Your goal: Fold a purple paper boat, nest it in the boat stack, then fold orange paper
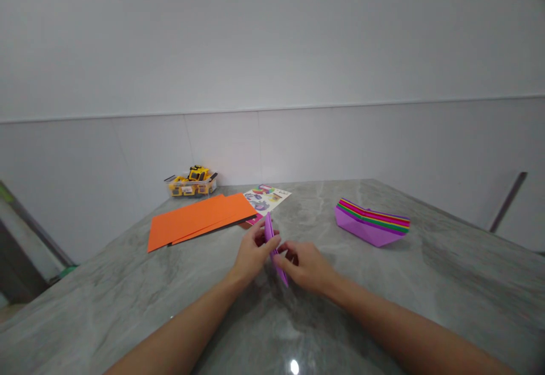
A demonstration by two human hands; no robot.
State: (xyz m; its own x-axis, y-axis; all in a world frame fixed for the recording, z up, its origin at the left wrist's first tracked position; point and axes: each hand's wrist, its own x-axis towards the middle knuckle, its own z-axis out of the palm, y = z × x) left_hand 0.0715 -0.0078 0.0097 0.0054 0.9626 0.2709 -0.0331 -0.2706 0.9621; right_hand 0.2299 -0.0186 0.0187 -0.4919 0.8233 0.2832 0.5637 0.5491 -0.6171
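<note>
A folded piece of purple paper (281, 273) stands nearly edge-on above the middle of the table, tilted with its upper end away from me. My left hand (254, 250) grips it from the left, the thumb on the near side and the fingers partly hidden. On its right side, my right hand (304, 264) pinches the paper's edge between curled fingers and thumb. To the right lies a purple folded paper boat (370, 232) with pink, yellow and green stripes along its upper edge; neither hand touches it.
Orange sheets (193, 219) lie stacked at the left, with darker sheets partly under them. Behind the hands is a printed leaflet (270, 198). A clear plastic box (191, 188) holding yellow toy vehicles stands at the table's back left. The grey marbled table (128, 307) meets a white wall.
</note>
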